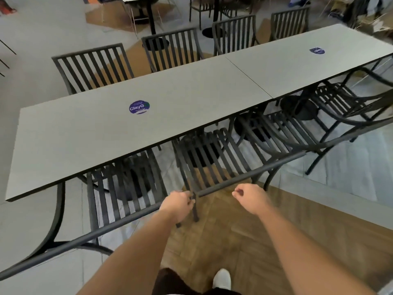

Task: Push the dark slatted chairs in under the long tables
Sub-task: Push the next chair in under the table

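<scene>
Left hand (178, 206): fingers curled on the top rail end of the dark slatted metal chair (212, 158).
Right hand (251, 199): loosely curled, nothing held, just beside the rail.
Chair: seat partly tucked under the long grey table (85, 133).
Table: round purple sticker (139, 107) noted.

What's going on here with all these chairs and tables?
A person is tidying dark slatted chairs along a long grey table. The left hand grips the top rail at the corner of the middle near-side chair, whose seat is partly under the table. The right hand hovers loosely curled just behind that rail, holding nothing. The far-side chairs stand close against the table.
</scene>
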A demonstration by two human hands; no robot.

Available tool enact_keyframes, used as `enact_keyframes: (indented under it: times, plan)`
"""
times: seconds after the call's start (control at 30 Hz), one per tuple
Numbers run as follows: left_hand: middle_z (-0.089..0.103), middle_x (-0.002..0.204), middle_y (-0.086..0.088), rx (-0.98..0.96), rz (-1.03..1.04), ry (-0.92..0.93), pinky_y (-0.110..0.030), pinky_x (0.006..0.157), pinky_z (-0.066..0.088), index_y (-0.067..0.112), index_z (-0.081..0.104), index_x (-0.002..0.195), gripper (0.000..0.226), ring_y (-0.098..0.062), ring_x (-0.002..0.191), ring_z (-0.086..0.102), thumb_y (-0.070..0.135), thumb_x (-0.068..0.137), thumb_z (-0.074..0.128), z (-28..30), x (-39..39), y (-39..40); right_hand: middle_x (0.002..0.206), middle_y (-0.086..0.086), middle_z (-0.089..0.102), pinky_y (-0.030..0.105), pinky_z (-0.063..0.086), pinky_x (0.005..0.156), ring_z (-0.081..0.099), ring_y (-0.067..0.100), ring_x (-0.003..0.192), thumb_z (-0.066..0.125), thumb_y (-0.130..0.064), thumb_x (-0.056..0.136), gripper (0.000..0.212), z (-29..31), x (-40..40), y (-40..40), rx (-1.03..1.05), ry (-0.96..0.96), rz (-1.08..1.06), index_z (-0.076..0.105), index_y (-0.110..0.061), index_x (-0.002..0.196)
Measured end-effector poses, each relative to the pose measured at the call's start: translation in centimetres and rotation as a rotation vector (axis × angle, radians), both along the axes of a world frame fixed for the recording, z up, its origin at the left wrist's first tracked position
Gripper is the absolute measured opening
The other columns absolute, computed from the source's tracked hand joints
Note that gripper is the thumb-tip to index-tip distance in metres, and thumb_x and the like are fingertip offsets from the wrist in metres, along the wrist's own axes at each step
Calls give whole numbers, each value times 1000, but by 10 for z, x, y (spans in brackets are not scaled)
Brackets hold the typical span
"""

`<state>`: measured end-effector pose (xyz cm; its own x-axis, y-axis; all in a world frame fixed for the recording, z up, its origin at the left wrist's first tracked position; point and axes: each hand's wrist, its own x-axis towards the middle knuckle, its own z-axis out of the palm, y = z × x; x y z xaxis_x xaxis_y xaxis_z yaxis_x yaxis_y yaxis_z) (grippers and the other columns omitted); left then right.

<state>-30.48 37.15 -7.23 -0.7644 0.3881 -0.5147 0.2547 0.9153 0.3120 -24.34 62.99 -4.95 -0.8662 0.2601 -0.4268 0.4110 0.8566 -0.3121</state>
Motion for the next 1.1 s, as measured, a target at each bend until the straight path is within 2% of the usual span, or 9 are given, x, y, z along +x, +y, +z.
enact_keyframes:
  times: [0.1, 0.23, 0.5, 0.73, 0.83, 0.97, 1.1]
  plan:
    - [59, 129, -10, 21, 15, 3, -40, 88, 56, 29, 47, 147, 43, -29, 107, 63, 43, 107, 42, 1, 2, 31, 108, -5, 72, 34, 56, 80, 67, 17, 95, 55, -46, 100, 27, -1, -6, 32, 11, -4, 5, 69, -29, 116]
    - [52, 141, -5, 54, 5, 3, -43, 103, 50, 33, 37, 155, 49, -29, 125, 54, 43, 107, 42, -2, -8, 58, 107, -6, 72, 34, 56, 81, 67, 16, 95, 56, -45, 99, 27, -8, -22, 58, 14, -13, 10, 69, -29, 116]
    - [39, 159, -9, -2, -83, -75, -40, 111, 44, 34, 30, 159, 55, -28, 138, 47, 47, 107, 43, -17, -50, 88, 123, -8, 62, 32, 51, 87, 61, 16, 110, 57, -45, 100, 34, -12, -68, 85, 23, 21, 68, 63, -28, 129]
    - [49, 146, -4, -71, -140, -161, -40, 106, 47, 28, 41, 153, 57, -26, 129, 52, 52, 103, 51, -25, -63, 102, 125, -9, 61, 32, 51, 91, 59, 14, 113, 60, -48, 96, 40, -21, -92, 112, 7, -66, 128, 62, -29, 131]
    - [52, 140, -2, -91, -133, -188, -40, 104, 48, 29, 43, 150, 56, -25, 124, 54, 48, 100, 56, -33, -59, 112, 129, -10, 59, 33, 50, 95, 58, 14, 117, 61, -53, 94, 46, -32, -98, 131, 17, -103, 206, 61, -29, 134]
    - [52, 142, -2, -102, -20, -199, -39, 106, 48, 29, 36, 156, 59, -24, 127, 54, 41, 101, 56, -46, -51, 132, 129, -9, 59, 35, 49, 96, 55, 16, 120, 58, -67, 89, 59, -45, -109, 156, 40, -178, 377, 60, -28, 133]
    - [59, 135, -4, -192, 128, -134, -39, 101, 51, 25, 42, 150, 48, -25, 121, 59, 33, 104, 51, -49, -43, 161, 121, -9, 59, 36, 49, 91, 57, 17, 114, 60, -65, 88, 51, -55, -122, 185, 55, -220, 543, 62, -29, 125]
